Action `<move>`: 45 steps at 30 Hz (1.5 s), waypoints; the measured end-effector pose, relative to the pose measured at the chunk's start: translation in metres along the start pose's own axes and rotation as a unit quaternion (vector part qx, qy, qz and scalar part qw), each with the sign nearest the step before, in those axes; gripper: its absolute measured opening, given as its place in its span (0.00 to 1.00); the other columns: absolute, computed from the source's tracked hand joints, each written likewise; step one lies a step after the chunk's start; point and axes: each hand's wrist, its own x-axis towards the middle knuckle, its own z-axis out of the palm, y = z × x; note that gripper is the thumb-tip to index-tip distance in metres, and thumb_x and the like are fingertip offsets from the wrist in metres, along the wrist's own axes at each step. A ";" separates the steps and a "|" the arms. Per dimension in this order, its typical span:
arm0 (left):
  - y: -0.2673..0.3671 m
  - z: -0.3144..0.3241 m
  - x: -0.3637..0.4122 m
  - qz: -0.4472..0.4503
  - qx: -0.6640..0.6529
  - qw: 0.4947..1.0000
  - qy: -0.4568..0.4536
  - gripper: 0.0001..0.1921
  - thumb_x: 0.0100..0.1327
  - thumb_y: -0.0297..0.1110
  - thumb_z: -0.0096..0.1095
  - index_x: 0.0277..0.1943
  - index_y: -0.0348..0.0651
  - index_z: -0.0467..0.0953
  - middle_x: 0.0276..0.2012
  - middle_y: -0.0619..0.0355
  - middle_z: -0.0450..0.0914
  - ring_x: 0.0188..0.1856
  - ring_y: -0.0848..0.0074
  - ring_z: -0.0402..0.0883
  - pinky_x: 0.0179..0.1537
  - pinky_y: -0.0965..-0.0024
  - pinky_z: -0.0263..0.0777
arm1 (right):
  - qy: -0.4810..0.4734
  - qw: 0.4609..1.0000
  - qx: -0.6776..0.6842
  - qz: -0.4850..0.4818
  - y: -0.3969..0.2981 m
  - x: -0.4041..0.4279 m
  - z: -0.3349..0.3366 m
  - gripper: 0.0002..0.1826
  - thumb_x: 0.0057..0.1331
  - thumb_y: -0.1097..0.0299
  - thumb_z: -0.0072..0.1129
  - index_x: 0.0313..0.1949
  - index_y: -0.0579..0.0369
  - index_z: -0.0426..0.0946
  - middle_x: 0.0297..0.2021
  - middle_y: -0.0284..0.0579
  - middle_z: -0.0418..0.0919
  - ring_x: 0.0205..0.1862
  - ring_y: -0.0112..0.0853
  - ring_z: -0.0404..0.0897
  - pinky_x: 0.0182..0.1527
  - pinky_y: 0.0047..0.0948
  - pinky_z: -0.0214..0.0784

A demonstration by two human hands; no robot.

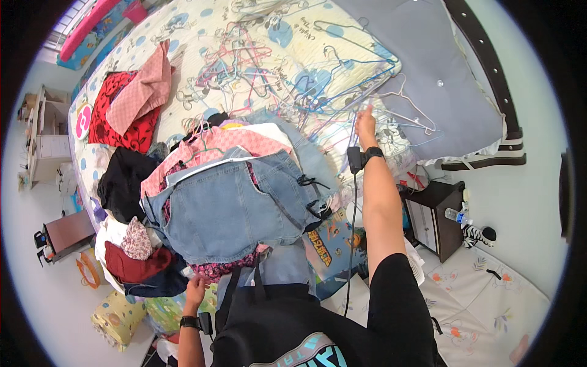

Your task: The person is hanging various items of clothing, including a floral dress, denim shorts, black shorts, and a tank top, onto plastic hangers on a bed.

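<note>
My right hand point(365, 123) is stretched out over the bed, at the edge of a tangle of clothes hangers; its fingers look curled at a thin hanger, but the grip is too small to make out. Blue plastic hangers point(328, 98) lie to its left and a white hanger point(415, 106) to its right. My left hand point(197, 288) is low at the near side of the bed, beside a floral garment point(215, 271); whether it holds the cloth is unclear. Between the hands lies a blue denim garment point(224, 206) on a pile of clothes with a pink checked garment point(220, 140).
At the left lie a black garment point(126, 183), a dark red garment point(137, 264) and a red patterned cloth point(103, 114). A grey mattress part point(426, 59) is at the upper right. A dark bedside cabinet point(435, 215) stands beside the bed, with a plastic bottle point(454, 214).
</note>
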 end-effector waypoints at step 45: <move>0.380 0.204 0.227 0.334 0.154 0.928 0.059 0.11 0.64 0.36 0.59 0.37 0.37 0.82 0.28 0.40 0.79 0.31 0.47 0.80 0.35 0.54 0.72 | -0.132 0.871 -0.346 -0.322 0.021 -0.075 0.001 0.14 0.64 0.62 0.57 0.40 0.61 0.78 0.24 0.44 0.79 0.34 0.43 0.80 0.40 0.38 0.72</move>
